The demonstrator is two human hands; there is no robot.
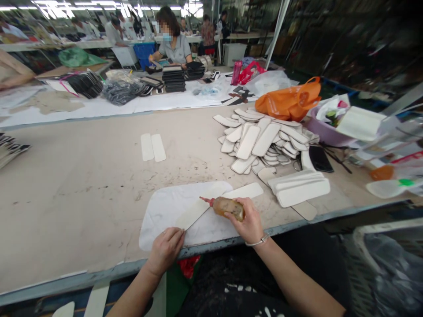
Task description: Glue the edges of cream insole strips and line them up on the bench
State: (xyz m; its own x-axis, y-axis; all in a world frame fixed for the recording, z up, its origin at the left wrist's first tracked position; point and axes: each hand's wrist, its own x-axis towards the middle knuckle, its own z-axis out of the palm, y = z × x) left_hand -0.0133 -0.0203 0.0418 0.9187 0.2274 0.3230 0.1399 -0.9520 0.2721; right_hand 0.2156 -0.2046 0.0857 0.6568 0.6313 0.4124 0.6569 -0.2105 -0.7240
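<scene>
In my right hand (248, 221) is a squeeze bottle (228, 208) of amber liquid, tipped on its side with its red nozzle pointing left. The nozzle tip is over or on a long off-white strip (194, 212) with rounded ends; contact cannot be made out. My left hand (167, 246) pinches the near end of that strip, fingers closed. Beneath lies a white rounded sheet (158, 211) at the table's front edge. A second off-white strip (249, 190) rests partly on the sheet, just beyond the bottle.
Right of my hands lies a stack of off-white strips (304, 187), with a heap of dark-edged strips (261, 136) behind. Two short pieces (153, 147) lie further back. An orange bag (287, 101), a purple basin (325, 127) and a phone (320, 158) sit right. A co-worker (173, 44) sits opposite.
</scene>
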